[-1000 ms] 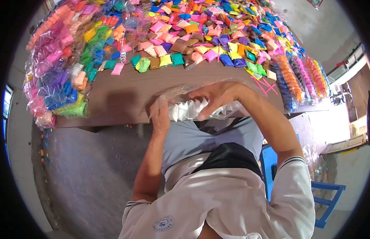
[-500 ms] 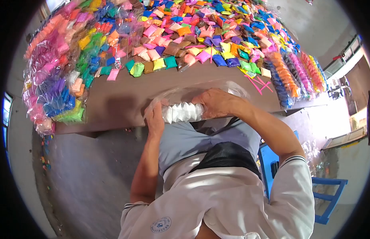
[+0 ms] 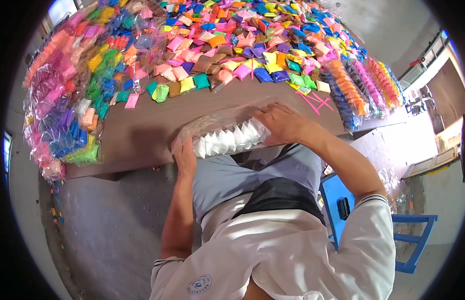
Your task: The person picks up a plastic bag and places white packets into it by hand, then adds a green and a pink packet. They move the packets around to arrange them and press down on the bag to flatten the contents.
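A row of white packets (image 3: 227,141) lies side by side at the table's front edge, with a clear plastic bag (image 3: 215,120) around and behind it. My left hand (image 3: 184,154) closes on the row's left end, its fingers partly under the film. My right hand (image 3: 280,123) wraps over the right end, fingers bent and thumb towards me. The row slants a little, its right end farther from me. The undersides of both hands are hidden.
Loose colourful packets (image 3: 227,45) are heaped across the back of the table (image 3: 127,120). Filled clear bags stand at the left (image 3: 62,115) and right (image 3: 347,92). Pink strips (image 3: 312,104) lie near the right bags. A blue chair (image 3: 412,240) is at the right.
Both hands have spread slightly apart, the left one moving left and the right one moving right. The white row now looks longer and more slanted. The camera view has shifted slightly.
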### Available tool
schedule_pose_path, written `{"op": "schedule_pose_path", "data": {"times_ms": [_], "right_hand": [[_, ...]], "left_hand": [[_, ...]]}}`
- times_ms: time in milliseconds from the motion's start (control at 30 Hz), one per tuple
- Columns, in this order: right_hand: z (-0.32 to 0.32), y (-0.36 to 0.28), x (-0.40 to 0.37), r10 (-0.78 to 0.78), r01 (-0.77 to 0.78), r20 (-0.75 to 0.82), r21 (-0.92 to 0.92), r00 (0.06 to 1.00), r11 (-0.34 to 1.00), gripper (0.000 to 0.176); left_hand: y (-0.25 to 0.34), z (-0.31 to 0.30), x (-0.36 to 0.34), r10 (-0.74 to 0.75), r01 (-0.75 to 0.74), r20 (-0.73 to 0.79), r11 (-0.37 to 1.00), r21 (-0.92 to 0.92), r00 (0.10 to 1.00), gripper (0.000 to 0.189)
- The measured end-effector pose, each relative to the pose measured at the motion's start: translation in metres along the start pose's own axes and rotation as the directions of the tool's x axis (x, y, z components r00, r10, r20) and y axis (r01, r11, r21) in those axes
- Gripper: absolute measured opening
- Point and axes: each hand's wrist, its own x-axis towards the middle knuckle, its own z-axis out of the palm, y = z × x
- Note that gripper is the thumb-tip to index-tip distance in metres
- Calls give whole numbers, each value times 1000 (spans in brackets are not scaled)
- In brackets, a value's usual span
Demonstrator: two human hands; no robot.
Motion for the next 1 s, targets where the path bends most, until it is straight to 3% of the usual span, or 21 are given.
{"op": "schedule_pose_path", "data": {"times_ms": [133, 333, 433, 533, 633, 733, 833, 933, 1000], "right_hand": [[2, 2, 7, 0, 0, 21, -20, 1000, 1000, 62], [0, -4, -1, -81, 103, -194, 105, 978, 989, 55], [-15, -6, 2, -4, -46, 212, 235, 977, 971, 66], [-10, -5, 1, -15, -16, 167, 183, 986, 983, 74], [0, -4, -9, -146, 129, -135, -123, 980, 984, 70], [5, -9, -17, -193, 108, -223, -345, 956, 932, 64], [21, -3, -9, -65, 15, -92, -463, 994, 886, 67], [21, 3, -5, -90, 47, -62, -503, 994, 863, 62], [8, 4, -1, -66, 58, -14, -327, 998, 943, 63]], "left_hand": [[-4, -2, 0, 25, -26, 9, 1000, 18, 1000, 31], [3, -1, 0, 62, -61, 0, 996, 66, 998, 30], [2, -4, 0, 15, -16, 16, 996, 92, 1000, 31], [6, -3, 0, 66, -68, 22, 993, 99, 998, 31], [-16, -5, 2, 90, -87, -6, 979, 182, 996, 32], [3, -1, -1, 44, -44, -3, 997, 62, 999, 44], [-11, -5, 1, 105, -108, 42, 992, 65, 994, 33], [-19, -5, 1, -18, 18, 4, 998, 64, 1000, 34], [-15, -5, -1, 85, -82, -9, 981, 178, 996, 35]]}}
